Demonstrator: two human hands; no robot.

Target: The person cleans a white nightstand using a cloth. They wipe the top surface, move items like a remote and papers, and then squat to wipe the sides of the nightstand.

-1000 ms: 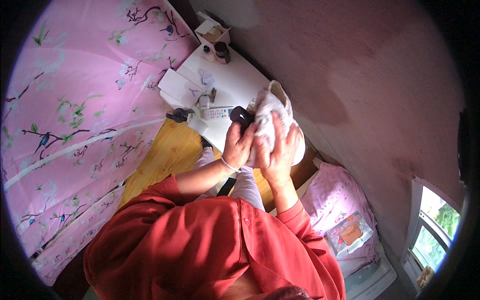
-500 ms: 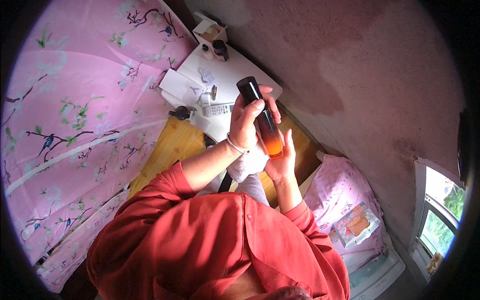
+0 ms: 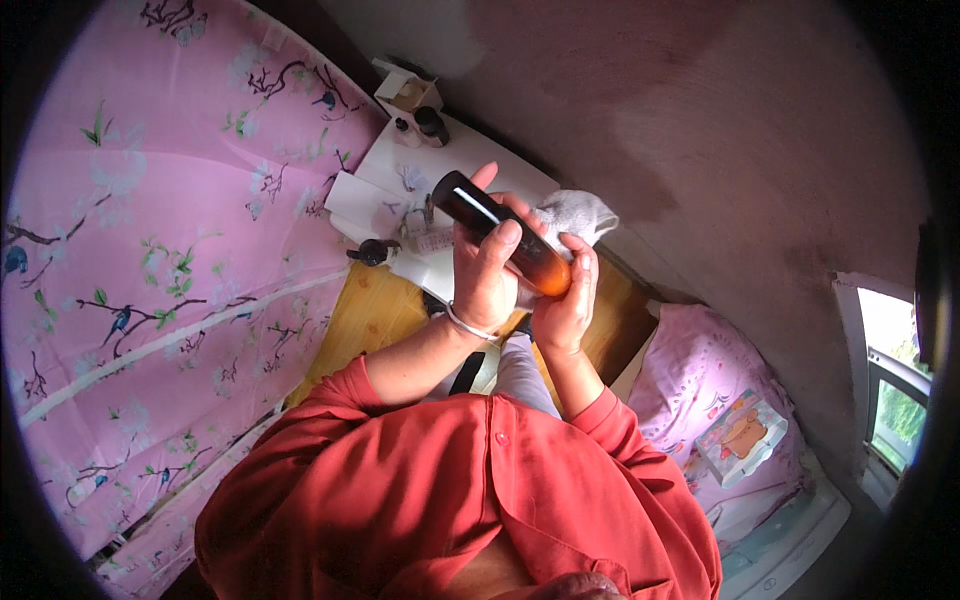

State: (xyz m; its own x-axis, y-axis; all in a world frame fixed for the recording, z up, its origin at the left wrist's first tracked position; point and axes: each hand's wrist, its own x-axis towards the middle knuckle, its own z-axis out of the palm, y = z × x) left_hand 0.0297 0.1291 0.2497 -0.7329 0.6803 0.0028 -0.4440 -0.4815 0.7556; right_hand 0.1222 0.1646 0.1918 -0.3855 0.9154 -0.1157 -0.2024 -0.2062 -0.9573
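Since the earlier frame, the amber bottle (image 3: 540,264) is leaning more to the left with its black cap (image 3: 462,198), and the white cloth (image 3: 580,212) is now showing at its far right. The left hand (image 3: 484,275) is gripping the bottle, thumb on top; the right hand (image 3: 566,318) is cupping its near, right end. So the bottle is lying tilted across both hands (whether they are also holding the cloth, I cannot tell).

Pink floral fabric (image 3: 190,240), patterned pack (image 3: 742,438), window (image 3: 893,415)
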